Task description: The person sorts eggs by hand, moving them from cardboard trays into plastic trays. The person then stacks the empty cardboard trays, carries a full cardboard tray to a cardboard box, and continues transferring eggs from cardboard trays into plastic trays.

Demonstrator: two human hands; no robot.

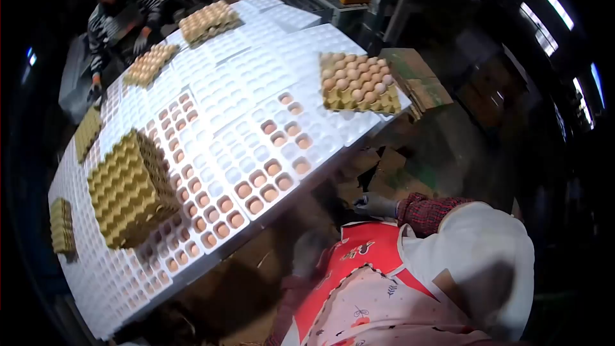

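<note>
Off the foam's (pixel 240 90) near edge, my right hand (pixel 378 205) half-curled, its grip unclear; my left hand (pixel 309 253) blurred, fingers unreadable. Eggs (pixel 254 205) sat in foam hollows, presumably against knocking.

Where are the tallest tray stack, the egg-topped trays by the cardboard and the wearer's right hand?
Tallest tray stack (pixel 125 189): head view, on its broad ridged face.
Egg-topped trays (pixel 357 79): head view, among the eggs on top.
Right hand (pixel 377 205): head view, middle of the hand.
</note>
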